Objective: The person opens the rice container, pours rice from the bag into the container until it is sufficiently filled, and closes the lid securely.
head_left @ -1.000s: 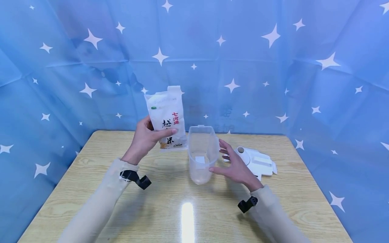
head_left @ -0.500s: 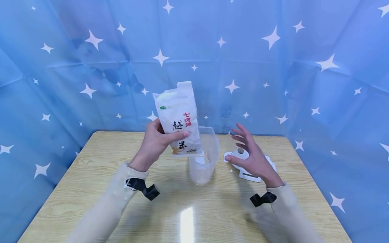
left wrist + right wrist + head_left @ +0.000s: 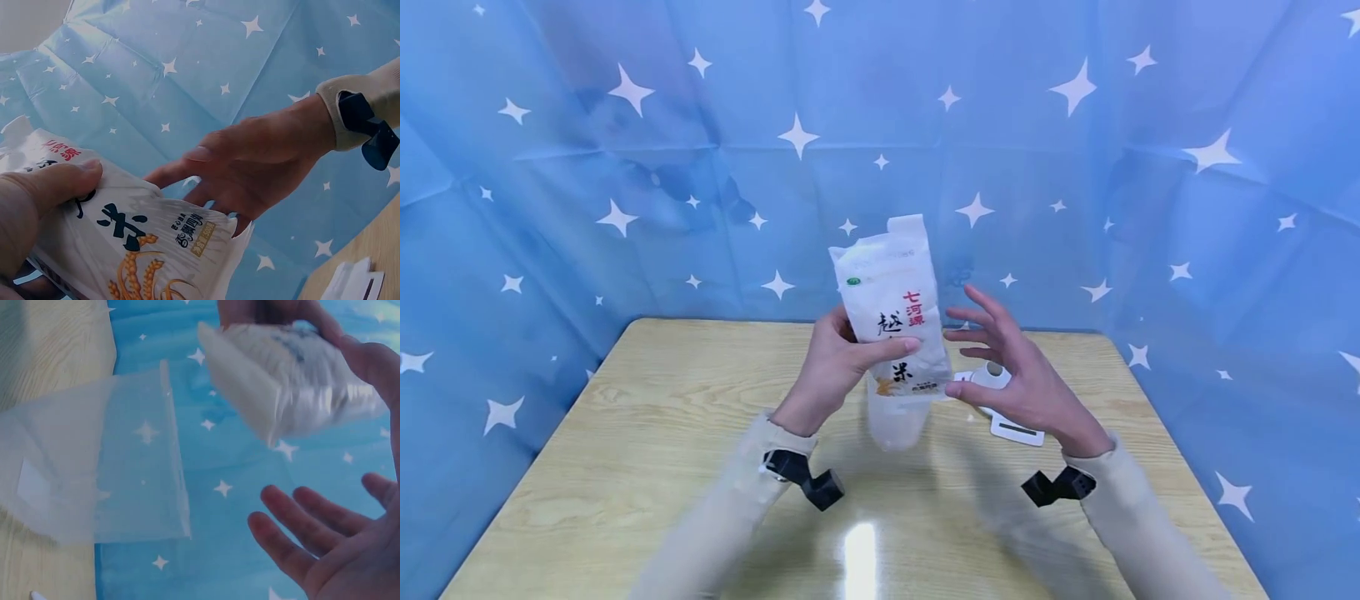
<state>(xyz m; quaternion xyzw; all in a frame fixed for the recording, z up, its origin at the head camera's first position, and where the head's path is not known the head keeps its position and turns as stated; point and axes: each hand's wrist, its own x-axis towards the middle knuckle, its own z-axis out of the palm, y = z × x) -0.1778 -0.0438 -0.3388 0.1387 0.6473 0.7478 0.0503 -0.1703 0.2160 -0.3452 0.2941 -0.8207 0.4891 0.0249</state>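
My left hand (image 3: 829, 373) grips a white bag of rice (image 3: 887, 279), with the thumb across its printed front. The bag is held upright, slightly tilted, in front of a clear plastic container (image 3: 897, 425), and hides most of it in the head view. From the right wrist view the bag's flat bottom end shows above the level of the container's rim (image 3: 177, 456). Fingers spread and lightly bent, my right hand (image 3: 1018, 379) is at the bag's right side, its thumb tip right by the lower corner. Nothing is in its grasp.
A white plastic lid (image 3: 1017, 431) with a round hole lies on the wooden table (image 3: 625, 467), partly behind the right hand. Blue star-patterned cloth (image 3: 880, 100) hangs close behind the table and along its sides.
My left hand has carried the bag rightward, from beside the container to in front of it. My right hand has left the container's side, swung right, and now stands by the bag.
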